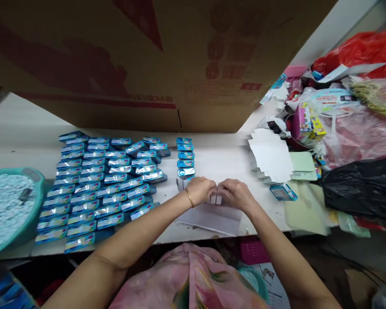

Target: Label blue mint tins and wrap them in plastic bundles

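My left hand [202, 191], with a gold bangle at the wrist, and my right hand [236, 193] meet over the table in front of me. Between them is a small carton [215, 199] with white flaps showing, and the fingers of both hands are closed on it. The hands cover most of the carton. Just beyond my left hand runs a short column of small blue boxes [185, 156]. Below the hands, a flat white sheet [212, 219] lies near the table's front edge.
Many blue boxes [93, 180] stand in rows at left, beside a teal basin [38, 189] of pale blue pieces. A large cardboard box [180, 86] blocks the back. White flat cartons [272, 154], one blue box [283, 192] and a black plastic bag [363, 186] lie right.
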`<state>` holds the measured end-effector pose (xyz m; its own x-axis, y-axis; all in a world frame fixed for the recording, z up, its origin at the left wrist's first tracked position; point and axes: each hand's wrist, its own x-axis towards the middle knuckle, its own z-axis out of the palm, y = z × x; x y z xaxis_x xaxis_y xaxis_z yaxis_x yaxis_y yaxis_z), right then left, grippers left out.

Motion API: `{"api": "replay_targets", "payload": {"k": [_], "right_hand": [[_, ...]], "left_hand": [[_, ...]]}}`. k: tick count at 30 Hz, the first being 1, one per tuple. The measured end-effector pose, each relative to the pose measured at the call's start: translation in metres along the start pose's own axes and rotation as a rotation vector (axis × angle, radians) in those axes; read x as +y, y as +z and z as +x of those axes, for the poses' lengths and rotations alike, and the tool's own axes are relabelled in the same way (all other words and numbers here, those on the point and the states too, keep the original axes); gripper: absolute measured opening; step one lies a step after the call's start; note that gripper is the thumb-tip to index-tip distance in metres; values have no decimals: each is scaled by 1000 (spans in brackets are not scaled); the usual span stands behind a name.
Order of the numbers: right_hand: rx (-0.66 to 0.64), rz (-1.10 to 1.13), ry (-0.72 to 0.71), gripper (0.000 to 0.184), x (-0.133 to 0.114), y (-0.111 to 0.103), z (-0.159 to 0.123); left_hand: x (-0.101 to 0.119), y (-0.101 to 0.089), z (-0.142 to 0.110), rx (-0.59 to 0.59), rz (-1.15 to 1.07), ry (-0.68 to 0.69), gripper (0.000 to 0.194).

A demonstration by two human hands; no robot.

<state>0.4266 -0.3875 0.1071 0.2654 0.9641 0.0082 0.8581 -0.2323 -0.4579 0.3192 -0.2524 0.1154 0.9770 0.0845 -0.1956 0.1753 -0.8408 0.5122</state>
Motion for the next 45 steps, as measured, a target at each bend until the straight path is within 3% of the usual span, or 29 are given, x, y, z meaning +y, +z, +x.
{"api": "replay_targets", "payload": {"k": [3, 7, 13, 18, 22, 25, 30, 34, 37, 41, 45], "right_hand": [[252, -207, -164, 20, 7, 3, -7], [371, -346, -297, 28, 20, 11, -23], [370, -315, -316, 35, 36, 13, -46], [362, -287, -127, 32, 45, 4, -54], [295, -331, -126, 33, 53, 4, -66], [323, -334, -114, 32, 58, 5, -76], [400, -255, -9, 25, 59, -4, -83], [342, -316, 78, 29, 65, -14, -80], [303, -367, 45, 30, 73, -13, -80], [356, -380, -48, 31, 84, -2, -90], [370, -330, -56, 24, 77, -8, -102]], "left_hand": [[-10, 8, 6, 19, -212, -27, 28], [-18, 15, 11, 49, -398, -4, 31], [-7, 31, 23, -12, -550, -10, 32], [2, 40, 36, -43, -654, 31, 31], [13, 45, 45, -32, -645, 57, 32], [21, 49, 52, -14, -608, 47, 31], [30, 55, 67, -7, -535, 9, 28], [38, 60, 76, -30, -537, 47, 28], [42, 64, 78, -16, -602, 76, 31], [42, 70, 79, -34, -675, 71, 33], [37, 80, 90, 5, -518, 10, 28]]}}
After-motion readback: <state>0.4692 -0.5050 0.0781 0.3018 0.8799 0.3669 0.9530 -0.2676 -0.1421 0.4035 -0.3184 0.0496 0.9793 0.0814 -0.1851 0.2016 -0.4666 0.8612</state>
